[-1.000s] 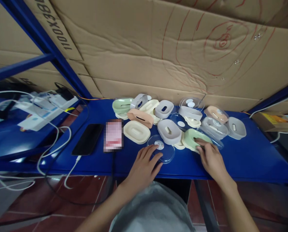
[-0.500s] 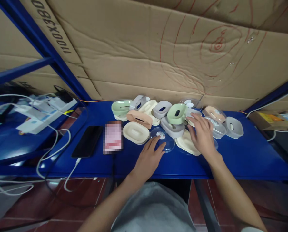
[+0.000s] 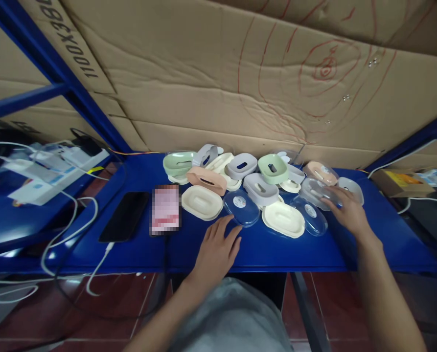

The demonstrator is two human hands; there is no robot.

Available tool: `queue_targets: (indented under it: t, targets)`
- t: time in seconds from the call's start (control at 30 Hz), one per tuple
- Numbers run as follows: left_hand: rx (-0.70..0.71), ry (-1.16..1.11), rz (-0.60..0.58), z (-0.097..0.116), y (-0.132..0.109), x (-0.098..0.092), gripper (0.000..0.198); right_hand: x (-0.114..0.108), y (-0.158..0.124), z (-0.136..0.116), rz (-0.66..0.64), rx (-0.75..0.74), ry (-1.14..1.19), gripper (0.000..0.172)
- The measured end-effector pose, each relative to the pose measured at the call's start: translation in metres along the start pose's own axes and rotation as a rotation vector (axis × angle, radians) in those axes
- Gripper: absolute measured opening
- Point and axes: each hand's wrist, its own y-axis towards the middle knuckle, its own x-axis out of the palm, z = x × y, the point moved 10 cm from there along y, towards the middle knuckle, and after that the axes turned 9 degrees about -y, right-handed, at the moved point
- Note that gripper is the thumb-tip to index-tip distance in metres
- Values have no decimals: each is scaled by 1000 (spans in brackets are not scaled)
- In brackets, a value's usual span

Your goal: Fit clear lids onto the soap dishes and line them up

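Clear-lidded grey dish (image 3: 311,193), right of centre, beneath the right hand (image 3: 350,212), whose finger closure cannot be told, is probably light, stiff, slippery and best held by its rim; the left hand's (image 3: 214,250) fingers spread near a clear lid (image 3: 242,211).

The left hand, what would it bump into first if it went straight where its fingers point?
Probably the clear lid with the round white label. The left hand looks so close that it may be touching the edge; depth is unclear.

Dim light; soft blur; edges stretched; pink rectangle (image 3: 166,209) pixelated.
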Motion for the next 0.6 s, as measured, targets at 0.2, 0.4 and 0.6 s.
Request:
queue_targets:
  t: [0.2, 0.4, 0.6]
  targets:
    - [9, -9, -37, -1, -3, 2, 26, -14, -5, -26, 73, 3, -221, 42]
    - [37, -20, -71, 3, -2, 5, 26, 25, -16, -35, -88, -84, -265, 52]
    - [38, -32, -92, 4, -1, 6, 26, 13, 7, -30, -55, -7, -283, 54]
